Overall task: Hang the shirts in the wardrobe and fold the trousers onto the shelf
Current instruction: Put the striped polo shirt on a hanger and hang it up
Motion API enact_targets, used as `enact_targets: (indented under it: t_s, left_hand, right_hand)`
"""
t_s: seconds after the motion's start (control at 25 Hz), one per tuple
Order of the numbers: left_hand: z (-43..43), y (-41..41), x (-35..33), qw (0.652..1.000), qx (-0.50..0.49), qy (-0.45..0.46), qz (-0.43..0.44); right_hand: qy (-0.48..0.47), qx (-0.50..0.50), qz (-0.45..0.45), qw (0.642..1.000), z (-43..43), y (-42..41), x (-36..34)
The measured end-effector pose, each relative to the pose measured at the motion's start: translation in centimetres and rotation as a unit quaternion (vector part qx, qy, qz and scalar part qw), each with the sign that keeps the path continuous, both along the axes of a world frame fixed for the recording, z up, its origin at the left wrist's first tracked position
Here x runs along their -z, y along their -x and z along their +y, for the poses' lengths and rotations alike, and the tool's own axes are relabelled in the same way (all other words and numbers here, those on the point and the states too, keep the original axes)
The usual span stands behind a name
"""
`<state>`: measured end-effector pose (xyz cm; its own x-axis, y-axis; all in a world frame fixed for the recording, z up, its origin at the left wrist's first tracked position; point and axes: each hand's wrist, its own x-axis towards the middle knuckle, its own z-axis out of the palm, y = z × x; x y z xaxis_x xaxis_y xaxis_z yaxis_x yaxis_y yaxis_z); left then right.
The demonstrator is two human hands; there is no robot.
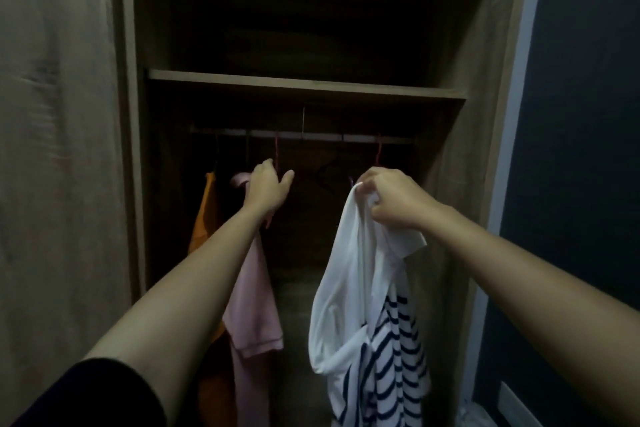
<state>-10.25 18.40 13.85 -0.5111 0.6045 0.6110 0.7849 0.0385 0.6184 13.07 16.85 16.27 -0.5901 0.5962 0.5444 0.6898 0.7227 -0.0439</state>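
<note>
1. The right hand (391,199) is clenched on the white shirt with navy-striped lining (349,295), holding its collar near the dark metal rail (301,135) for hanging.
2. The left hand (266,185), fingers parted, steadies the hung pale pink shirt (254,305), probably clearing rail space.

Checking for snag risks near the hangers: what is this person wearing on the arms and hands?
Both forearms are bare. The left hand and right hand show no gloves, and no rings, watch or bracelet can be made out in the dim light. A dark short sleeve covers the left upper arm at the lower frame edge; the right sleeve is out of view.
</note>
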Motion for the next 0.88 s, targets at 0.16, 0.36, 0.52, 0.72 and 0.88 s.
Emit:
enact_targets:
  t_s: [0.16, 0.36, 0.52, 0.72, 0.88]
  left_hand:
    - [4.1, 1.5, -2.1, 0.996, -0.071, 0.053, 0.017]
    - [7.8, 3.8, -0.7, 0.970, -0.111, 0.204, 0.071]
    - [9.4, 4.2, 0.3, 0.969, -0.127, 0.187, 0.101]
    - [7.7, 1.8, -0.7, 0.984, -0.124, 0.095, 0.086]
    - [2.9, -0.2, 0.1, 0.987, -0.131, 0.043, 0.084]
  right_hand:
    - [0.019, -0.010, 0.000, 1.000, 3.6, -1.5, -0.1]
    - [0.026, -0.022, 0.010, 0.999, 6.5, -1.6, 0.0]
    - [0.026, -0.023, 0.012, 0.999, 7.6, -0.7, 0.0]
    - [0.021, -0.021, 0.002, 1.000, 8.1, -0.1, 0.8]
    - [0.033, -0.019, -0.032, 0.999, 7.6, 0.7, 2.8]
